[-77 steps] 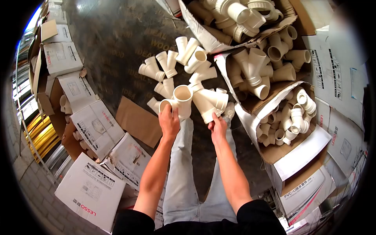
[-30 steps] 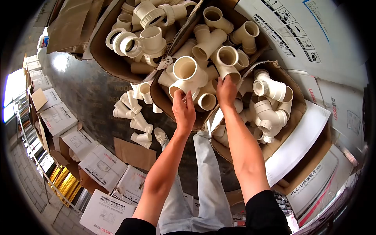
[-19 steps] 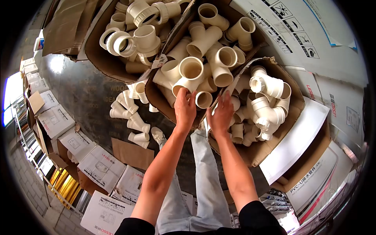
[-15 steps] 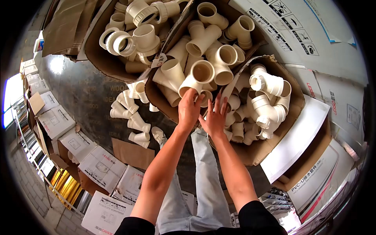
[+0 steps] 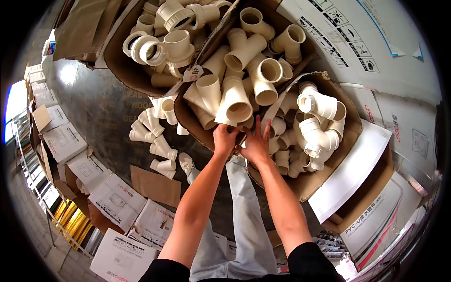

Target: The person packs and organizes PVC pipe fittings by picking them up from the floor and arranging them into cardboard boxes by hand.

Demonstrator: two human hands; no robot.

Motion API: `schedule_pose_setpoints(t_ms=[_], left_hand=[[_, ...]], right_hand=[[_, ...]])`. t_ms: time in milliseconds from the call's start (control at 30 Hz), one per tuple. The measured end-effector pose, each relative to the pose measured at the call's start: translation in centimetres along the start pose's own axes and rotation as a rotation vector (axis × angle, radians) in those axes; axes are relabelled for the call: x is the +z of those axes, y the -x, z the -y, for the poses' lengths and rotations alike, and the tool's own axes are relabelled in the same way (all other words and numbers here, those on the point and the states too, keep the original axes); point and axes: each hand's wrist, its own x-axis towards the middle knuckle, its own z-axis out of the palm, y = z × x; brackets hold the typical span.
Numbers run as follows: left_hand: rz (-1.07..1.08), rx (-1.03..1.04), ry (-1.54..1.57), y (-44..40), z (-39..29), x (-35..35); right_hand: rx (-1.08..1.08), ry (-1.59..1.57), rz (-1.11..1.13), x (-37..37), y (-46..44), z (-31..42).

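Note:
In the middle carton (image 5: 190, 123), a cream plastic pipe tee (image 5: 231, 96) lies with one round mouth turned towards me. My left hand (image 5: 225, 140) is closed at the tee's near lower end, its fingertips partly hidden against the rim. Close beside it, my right hand (image 5: 256, 144) has its fingers stretched out along the carton's near corner, the thumb pointing towards the left hand. I see nothing held in the right hand. Around the tee lie several similar fittings, among them a branched fitting (image 5: 266, 77) with its openings facing up.
A carton of ringed fittings (image 5: 176, 47) stands at upper left, and one with elbows and traps (image 5: 319, 129) at right. Loose fittings (image 5: 162, 146) and a flat cardboard piece (image 5: 155, 184) lie on the dark floor. White boxes (image 5: 117, 199) line the left side.
The tee has tipped towards me, its upper mouth now lower and facing me. My left hand has moved down to its lower end. My right hand stays close by, slightly shifted.

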Motion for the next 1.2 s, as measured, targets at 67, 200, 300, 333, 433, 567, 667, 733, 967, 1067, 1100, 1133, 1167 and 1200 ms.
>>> schedule_pose_setpoints(t_ms=[67, 200, 300, 333, 433, 567, 667, 733, 967, 1067, 1100, 1133, 1167, 1200], left_hand=[[0.021, 0.133, -0.193, 0.1, 0.2, 0.0], [0.073, 0.525, -0.27, 0.7, -0.7, -1.7], [0.067, 0.565, -0.293, 2.8, 0.6, -4.2], [0.088, 0.565, -0.291, 3.4, 0.7, -5.7], [-0.019, 0.588, -0.38, 5.3, 2.5, -9.6], [-0.028, 0.405, -0.351, 7.7, 8.4, -14.7], [0.017, -0.005, -0.345, 9.6, 15.3, -17.7], [0.082, -0.378, -0.334, 10.9, 20.1, -20.0], [0.021, -0.628, -0.327, 13.9, 27.3, -28.0], [-0.013, -0.606, -0.26, 13.5, 28.8, -30.2], [-0.02, -0.589, -0.238, 13.2, 29.3, -30.8], [-0.033, -0.6, -0.222, 12.8, 29.8, -31.4], [-0.059, -0.607, -0.225, 12.4, 30.2, -31.9], [-0.084, -0.612, -0.228, 11.8, 30.8, -32.2]], right_hand=[[0.026, -0.039, 0.008, -0.5, 0.1, 0.4], [0.012, -0.028, -0.109, 1.1, 0.4, 0.1], [-0.009, -0.062, -0.43, 3.0, 2.0, 0.7], [-0.013, -0.089, -0.508, 3.3, 2.7, 1.5], [-0.057, -0.187, -0.632, 4.4, 5.1, 4.6], [-0.315, -0.255, -0.574, 8.3, 8.0, 8.2], [-0.476, -0.297, -0.388, 11.0, 8.9, 11.6], [-0.52, -0.336, -0.3, 13.3, 8.8, 13.2], [-0.03, -0.214, 0.435, 21.3, 5.5, 14.2], [0.142, -0.149, 0.466, 23.4, 3.3, 13.8], [0.155, -0.126, 0.468, 23.7, 2.4, 14.2], [0.152, -0.178, 0.473, 24.1, 1.4, 14.6], [0.17, -0.216, 0.462, 24.7, 0.3, 15.0], [0.187, -0.255, 0.449, 25.0, -0.9, 15.8]])
